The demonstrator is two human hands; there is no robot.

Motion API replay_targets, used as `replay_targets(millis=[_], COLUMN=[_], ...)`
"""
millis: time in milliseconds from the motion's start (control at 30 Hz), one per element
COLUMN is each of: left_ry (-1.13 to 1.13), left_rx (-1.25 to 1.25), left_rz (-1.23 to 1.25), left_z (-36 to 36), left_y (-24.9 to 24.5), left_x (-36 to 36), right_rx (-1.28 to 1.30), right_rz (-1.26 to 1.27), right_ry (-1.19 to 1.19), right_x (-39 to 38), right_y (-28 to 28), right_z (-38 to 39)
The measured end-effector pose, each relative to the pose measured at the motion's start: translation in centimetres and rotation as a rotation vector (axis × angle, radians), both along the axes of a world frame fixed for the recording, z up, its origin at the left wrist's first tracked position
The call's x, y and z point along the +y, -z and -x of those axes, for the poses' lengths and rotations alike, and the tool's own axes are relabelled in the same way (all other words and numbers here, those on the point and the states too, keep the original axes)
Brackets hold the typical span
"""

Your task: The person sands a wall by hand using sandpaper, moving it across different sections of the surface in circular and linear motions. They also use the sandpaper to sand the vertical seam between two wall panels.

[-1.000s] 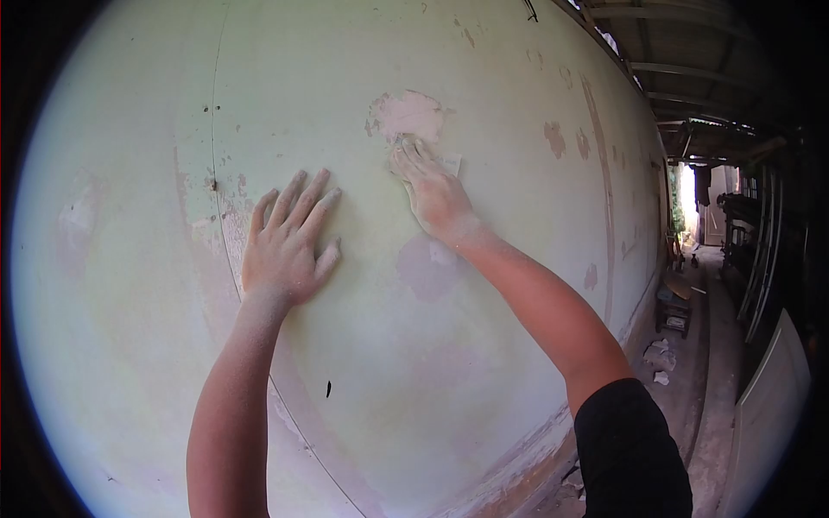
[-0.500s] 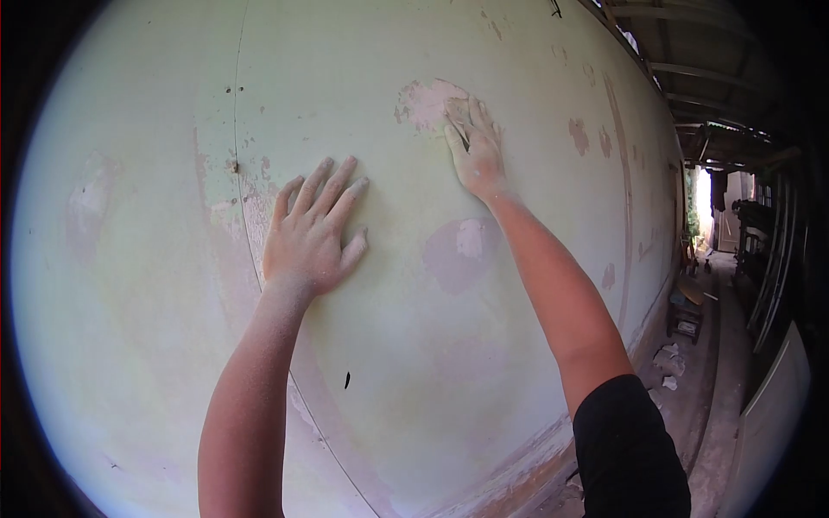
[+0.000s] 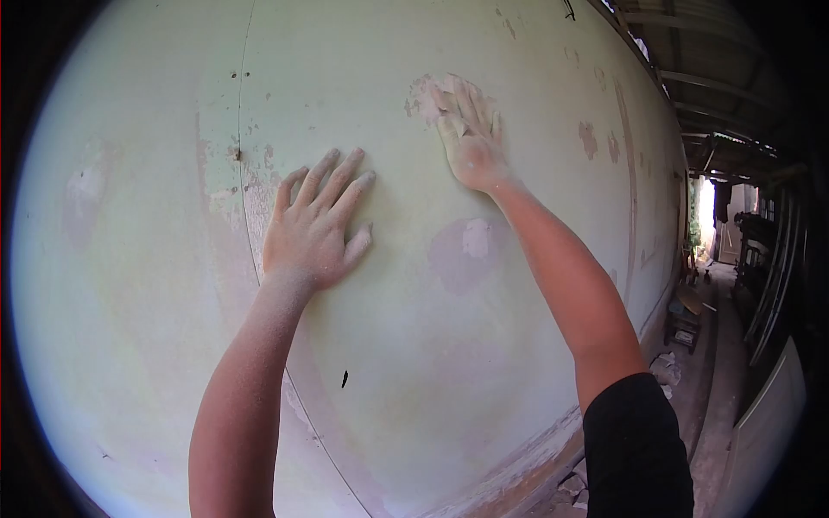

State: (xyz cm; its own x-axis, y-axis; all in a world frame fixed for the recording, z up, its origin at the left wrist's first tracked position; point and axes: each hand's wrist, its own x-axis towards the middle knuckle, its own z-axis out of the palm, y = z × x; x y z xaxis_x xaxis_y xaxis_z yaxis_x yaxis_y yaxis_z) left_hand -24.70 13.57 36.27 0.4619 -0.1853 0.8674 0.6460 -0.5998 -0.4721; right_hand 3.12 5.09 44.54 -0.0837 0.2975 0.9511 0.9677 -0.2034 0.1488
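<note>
A pale green wall (image 3: 389, 319) with pinkish filler patches fills most of the view. Flat against it, fingers spread, rests my left hand (image 3: 313, 226), coated in white dust and just right of a vertical panel seam. Higher and to the right, my right hand (image 3: 473, 138) presses a dusty piece of sandpaper (image 3: 460, 127) to the wall, its edge showing by the thumb; the rest is hidden under the palm. Those fingers cover part of a pink filler patch (image 3: 422, 97). Below lies a round mauve patch (image 3: 458, 268) with a lighter middle.
On the right a narrow passage (image 3: 712, 363) runs to a bright doorway. Along it are a small stool (image 3: 683, 332), rubble (image 3: 665, 369) by the wall's foot, and a leaning pale board (image 3: 764, 432). A small nail-like stub (image 3: 237, 154) sticks out beside the seam.
My right hand has slid slightly left and turned, its fingers now over more of the pink filler patch. My left hand stays in place on the wall. The view has shifted slightly.
</note>
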Motion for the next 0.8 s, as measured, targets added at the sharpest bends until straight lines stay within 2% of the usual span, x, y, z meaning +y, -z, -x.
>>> replay_targets(millis=[67, 200, 267, 400, 467, 500, 567, 600, 700, 767, 800], left_ry=[-0.049, -0.049, 0.015, 0.014, 0.003, 0.001, 0.02, 0.025, 0.031, 0.029, 0.029], left_rx=[0.014, 0.022, 0.009, 0.01, 0.005, 0.011, 0.008, 0.01, 0.004, 0.0, -0.006], left_rz=[-0.013, 0.004, 0.0, 0.0, 0.008, 0.012, -0.003, 0.0, 0.0, -0.001, -0.005], left_z=[0.1, 0.1, 0.0, 0.0, 0.0, 0.0, 0.0, 0.0, 0.1, 0.0, 0.0], left_y=[0.1, 0.2, 0.2, 0.1, 0.2, 0.3, 0.2, 0.2, 0.2, 0.2, 0.0], left_x=[0.0, 0.0, 0.3, 0.3, 0.1, 0.2, 0.3, 0.2, 0.2, 0.2, 0.2], right_rx=[0.27, 0.359, 0.081, -0.062, 0.082, 0.088, 0.344, 0.345, 0.246, -0.096, -0.102], right_rz=[-0.156, -0.244, -0.088, 0.041, -0.098, -0.094, -0.208, -0.206, -0.167, 0.011, 0.007], right_ry=[-0.05, -0.038, -0.001, 0.034, -0.025, -0.026, -0.029, -0.023, -0.022, 0.065, 0.066], right_x=[0.5, 1.3, 1.1, 0.3, 0.7, 0.7, 0.7, 0.8, 1.0, 1.0, 0.8], right_y=[-2.2, -1.6, 1.1, 1.6, -1.4, -2.2, -3.6, -3.3, -0.4, 2.4, 1.9], right_z=[-0.8, 0.9, 2.3, 0.7, -1.7, -1.7, -0.6, -0.2, 1.5, 2.3, 1.8])
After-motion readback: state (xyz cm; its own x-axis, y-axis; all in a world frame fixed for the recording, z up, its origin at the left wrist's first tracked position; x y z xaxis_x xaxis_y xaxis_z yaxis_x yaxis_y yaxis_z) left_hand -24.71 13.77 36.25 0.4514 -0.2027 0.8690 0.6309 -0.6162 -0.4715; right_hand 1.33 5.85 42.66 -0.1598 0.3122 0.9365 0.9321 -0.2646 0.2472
